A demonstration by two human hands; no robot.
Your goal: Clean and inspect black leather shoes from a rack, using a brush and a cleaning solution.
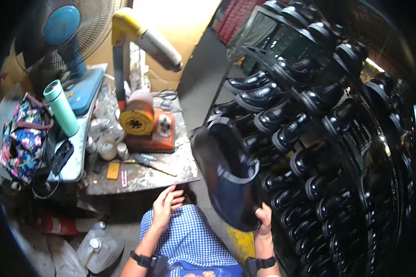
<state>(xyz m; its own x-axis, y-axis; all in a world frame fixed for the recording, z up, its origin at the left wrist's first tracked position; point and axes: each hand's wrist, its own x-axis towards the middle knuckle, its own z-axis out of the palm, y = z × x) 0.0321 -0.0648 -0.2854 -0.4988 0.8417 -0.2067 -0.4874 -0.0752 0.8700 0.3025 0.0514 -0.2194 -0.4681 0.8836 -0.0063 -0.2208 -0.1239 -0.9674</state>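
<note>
My right hand [264, 222] is closed on one end of a black slip-on ankle boot [213, 177], its thumb lying on the dark leather. The boot is held up tilted in front of the rack, and its opening with pale-striped edging shows. My left hand [163, 207] is apart from the boot, above my lap, holding nothing, with its fingers loosely bent and spread. Nearest to it is the front edge of a worn workbench [143, 180]. A blue-and-white checked cloth [187, 233] covers my lap.
On the right stands a rack of many shiny black shoes [259, 97]. The bench bears an orange-and-yellow machine [138, 121], a yellow block [113, 171] and small containers. To the left are a mint bottle [61, 108], a floral bag [25, 138], a fan [61, 25] and a plastic jug [99, 249].
</note>
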